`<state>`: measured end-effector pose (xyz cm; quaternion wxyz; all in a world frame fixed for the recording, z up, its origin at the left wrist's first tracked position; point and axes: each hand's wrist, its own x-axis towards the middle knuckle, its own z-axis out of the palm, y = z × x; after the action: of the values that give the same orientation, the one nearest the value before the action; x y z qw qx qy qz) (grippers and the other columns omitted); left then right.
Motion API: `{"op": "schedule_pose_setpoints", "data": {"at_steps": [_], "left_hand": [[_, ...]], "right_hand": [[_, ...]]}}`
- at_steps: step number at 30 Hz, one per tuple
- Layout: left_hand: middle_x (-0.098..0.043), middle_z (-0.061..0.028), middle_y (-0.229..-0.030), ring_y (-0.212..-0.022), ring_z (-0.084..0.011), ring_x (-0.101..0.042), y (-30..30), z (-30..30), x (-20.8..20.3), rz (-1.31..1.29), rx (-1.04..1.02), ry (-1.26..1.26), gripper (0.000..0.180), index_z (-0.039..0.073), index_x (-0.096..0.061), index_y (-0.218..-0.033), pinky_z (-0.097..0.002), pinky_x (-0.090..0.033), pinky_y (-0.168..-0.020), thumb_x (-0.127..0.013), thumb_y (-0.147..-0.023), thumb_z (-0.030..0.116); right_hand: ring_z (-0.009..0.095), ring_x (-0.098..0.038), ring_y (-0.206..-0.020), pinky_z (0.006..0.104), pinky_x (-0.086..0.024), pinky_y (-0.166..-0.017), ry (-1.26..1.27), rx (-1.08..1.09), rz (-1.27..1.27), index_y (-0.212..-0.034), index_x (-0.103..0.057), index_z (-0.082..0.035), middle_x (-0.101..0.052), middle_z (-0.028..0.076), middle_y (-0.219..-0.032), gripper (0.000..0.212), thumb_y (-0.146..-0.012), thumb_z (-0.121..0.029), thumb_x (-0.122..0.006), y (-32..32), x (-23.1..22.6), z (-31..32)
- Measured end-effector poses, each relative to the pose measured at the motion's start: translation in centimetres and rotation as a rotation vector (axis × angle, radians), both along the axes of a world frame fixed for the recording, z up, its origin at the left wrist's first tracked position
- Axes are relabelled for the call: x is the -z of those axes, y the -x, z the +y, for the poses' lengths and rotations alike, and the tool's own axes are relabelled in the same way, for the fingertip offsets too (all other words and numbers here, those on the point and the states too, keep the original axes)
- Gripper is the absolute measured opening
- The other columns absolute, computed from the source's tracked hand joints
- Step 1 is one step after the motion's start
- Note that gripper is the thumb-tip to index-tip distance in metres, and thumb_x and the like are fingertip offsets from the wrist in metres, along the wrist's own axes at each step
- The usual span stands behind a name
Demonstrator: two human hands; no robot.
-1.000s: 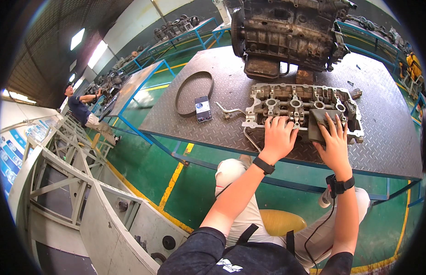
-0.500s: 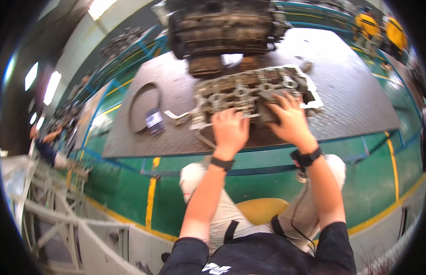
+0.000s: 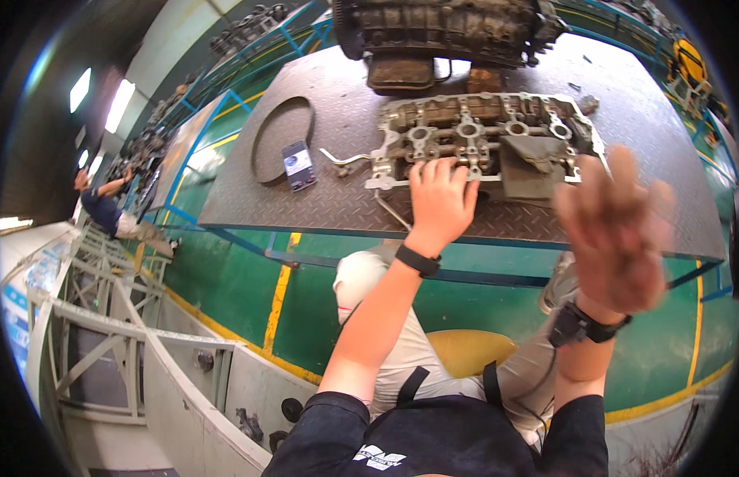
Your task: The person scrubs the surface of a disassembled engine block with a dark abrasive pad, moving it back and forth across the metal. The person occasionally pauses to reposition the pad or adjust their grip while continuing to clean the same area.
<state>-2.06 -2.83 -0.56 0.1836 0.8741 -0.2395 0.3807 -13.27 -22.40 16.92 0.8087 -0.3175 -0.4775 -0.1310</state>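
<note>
An engine cylinder head (image 3: 468, 130) lies on the patterned metal table, its bores and caps facing up. My left hand (image 3: 442, 199) rests on its near edge with fingers stretched out, holding nothing. A folded grey-brown cloth (image 3: 530, 179) drapes over the near right part of the cylinder head. To the right of that cloth my right hand (image 3: 616, 238) is raised off the work, palm turned into view and darkened. Motion blurs its fingers, but they look extended and nothing shows in them.
A large engine block (image 3: 449, 32) stands behind the cylinder head. Left on the table (image 3: 242, 191) are a black belt loop (image 3: 262, 143), a phone (image 3: 299, 167) and a bent metal pipe (image 3: 337, 158). A yellow stool (image 3: 473, 350) shows between my legs. Another person (image 3: 103, 207) is far left.
My right hand has let go of the cloth, lifted away to the right and turned its palm up. My left hand stays on the cylinder head's near edge. The whole view has shifted.
</note>
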Motion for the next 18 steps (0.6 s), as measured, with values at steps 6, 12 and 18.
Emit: {"op": "schedule_pose_setpoints", "data": {"at_steps": [6, 12, 18], "left_hand": [[-0.069, -0.0158, -0.125, -0.123, -0.0343, -0.059, 0.1, 0.1, 0.1, 0.03, -0.001, -0.018, 0.032, 0.003, -0.072, -0.107, -0.0549, -0.036, -0.11, -0.07, -0.098, 0.033], [-0.069, -0.0145, -0.121, -0.121, -0.0347, -0.059, 0.0, 0.0, 0.2, 0.039, 0.006, 0.024, 0.028, 0.005, -0.073, -0.105, -0.0547, -0.037, -0.111, -0.076, -0.094, 0.031], [-0.07, -0.0132, -0.122, -0.12, -0.0333, -0.06, 0.0, 0.0, 0.4, 0.042, 0.013, 0.044, 0.026, 0.007, -0.074, -0.102, -0.0541, -0.037, -0.112, -0.076, -0.095, 0.032]], "right_hand": [[0.011, -0.048, -0.082, 0.027, -0.042, -0.075, 0.127, 0.171, -0.085, -0.108, -0.068, -0.015, -0.053, -0.006, -0.091, 0.019, -0.092, -0.02, -0.077, -0.2, 0.9, -9.9], [0.038, -0.056, -0.133, 0.0484, -0.045, -0.114, 1.306, 1.224, -0.028, -0.148, -0.061, -0.01, -0.063, 0.017, -0.14, 0.08, -0.074, -0.015, -0.092, -5.6, 8.8, -5.7], [0.043, -0.036, -0.155, 0.0564, -0.031, -0.128, 1.505, 1.326, -0.016, -0.162, -0.044, -0.015, -0.048, 0.014, -0.162, 0.103, -0.071, -0.018, -0.093, -6.4, 12.3, -3.4]]}}
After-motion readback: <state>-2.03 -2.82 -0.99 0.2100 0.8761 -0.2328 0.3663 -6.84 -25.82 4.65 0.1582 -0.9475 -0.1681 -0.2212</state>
